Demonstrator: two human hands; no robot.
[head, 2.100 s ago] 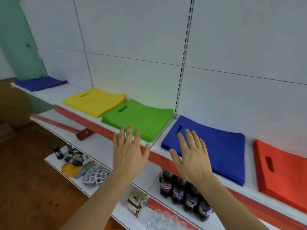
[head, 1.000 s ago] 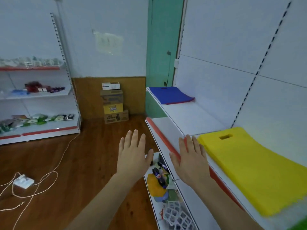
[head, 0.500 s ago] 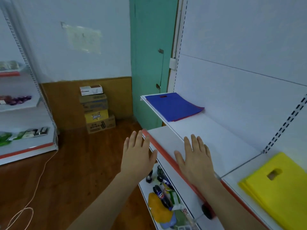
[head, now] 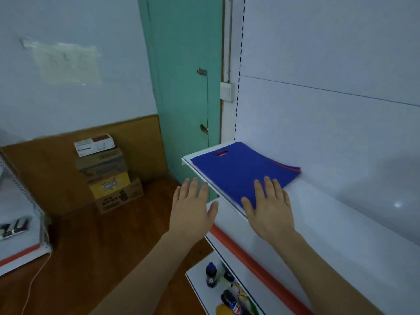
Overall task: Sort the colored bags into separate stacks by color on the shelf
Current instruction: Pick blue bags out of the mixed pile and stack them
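Both forearms reach forward, left hand [head: 192, 211] and right hand [head: 269, 209] flat, fingers [head: 268, 186] straight.

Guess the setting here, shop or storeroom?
Probably a small shop. White retail shelving with a red price strip, soda bottles on a lower shelf, stacked cartons by the wall, and blue bags laid out flat.

A stack of bags [head: 243, 171] lies at the shelf's [head: 341, 223] far left end, cardboard boxes [head: 106, 176] stacked on the floor [head: 91, 246] beyond.

Dim, bluish light softens my view, a small glare spot on the shelf [head: 397, 203], edges perhaps slightly bowed.
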